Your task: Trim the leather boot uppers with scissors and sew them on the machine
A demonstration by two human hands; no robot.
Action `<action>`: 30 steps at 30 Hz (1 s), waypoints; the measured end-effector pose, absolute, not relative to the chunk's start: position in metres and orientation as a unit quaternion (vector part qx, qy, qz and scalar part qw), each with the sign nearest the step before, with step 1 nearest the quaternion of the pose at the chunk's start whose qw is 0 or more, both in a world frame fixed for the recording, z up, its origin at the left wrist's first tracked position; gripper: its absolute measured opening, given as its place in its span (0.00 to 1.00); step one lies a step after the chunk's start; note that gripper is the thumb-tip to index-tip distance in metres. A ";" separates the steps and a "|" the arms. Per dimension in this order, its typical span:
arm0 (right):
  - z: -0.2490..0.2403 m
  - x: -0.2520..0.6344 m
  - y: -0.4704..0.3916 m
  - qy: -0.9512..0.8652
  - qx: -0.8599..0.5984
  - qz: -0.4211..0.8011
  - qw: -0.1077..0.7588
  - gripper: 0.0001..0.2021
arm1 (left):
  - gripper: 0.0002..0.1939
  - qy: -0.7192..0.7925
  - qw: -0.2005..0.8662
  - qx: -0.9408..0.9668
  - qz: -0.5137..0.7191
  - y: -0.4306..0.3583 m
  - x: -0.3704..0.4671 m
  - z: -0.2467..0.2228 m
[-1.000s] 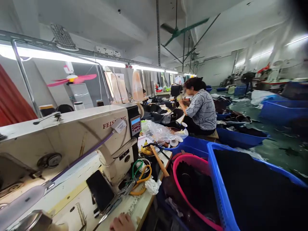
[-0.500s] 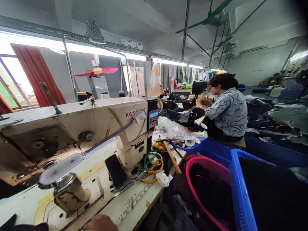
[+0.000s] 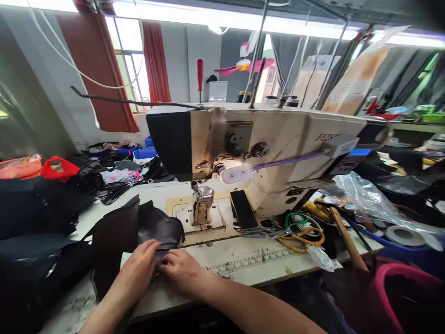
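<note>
A dark, glossy piece that looks like leather (image 3: 160, 227) lies at the front of the sewing machine's table, its far part standing up in folds. My left hand (image 3: 139, 263) is closed on its near edge, fingers bent over the material. Close beside it, my right hand (image 3: 184, 271) pinches the same edge, with thumb and fingertips partly hidden. Just beyond the piece rises the metal post (image 3: 202, 204) of the sewing machine (image 3: 281, 139). A lamp on a purple flexible neck (image 3: 236, 175) shines by the needle area.
Right of the post lie a phone (image 3: 244, 209), scissors (image 3: 264, 230) and orange-handled scissors (image 3: 309, 241). A hammer's wooden handle (image 3: 347, 239) and a pink-rimmed tub (image 3: 385, 287) are farther right. Dark pieces (image 3: 34, 208) are heaped at the left. A ruler strip (image 3: 250, 260) runs along the table front.
My view has swung left, from the co-worker and blue bins to the machine's front. Both hands are now in full view on the dark piece; before, only part of one showed clearly.
</note>
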State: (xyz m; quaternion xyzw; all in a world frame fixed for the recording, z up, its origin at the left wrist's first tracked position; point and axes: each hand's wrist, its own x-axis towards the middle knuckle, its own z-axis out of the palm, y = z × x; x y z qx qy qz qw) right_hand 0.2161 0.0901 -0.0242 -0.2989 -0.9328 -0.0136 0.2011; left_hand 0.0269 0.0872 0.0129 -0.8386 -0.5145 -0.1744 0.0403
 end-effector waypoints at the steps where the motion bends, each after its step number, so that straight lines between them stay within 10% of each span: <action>1: -0.020 0.217 0.082 -0.934 -0.299 -0.013 0.196 0.04 | 0.18 -0.521 0.037 -0.839 -0.152 0.095 0.028 0.002; 14: -0.009 0.529 0.024 -0.661 -0.716 -0.121 0.189 0.17 | 0.20 -0.411 0.032 -0.901 -0.134 0.081 -0.014 -0.041; 30: 0.023 0.652 0.072 -0.751 -0.659 0.009 0.043 0.12 | 0.19 -0.392 -0.029 -0.892 -0.224 0.118 0.059 -0.036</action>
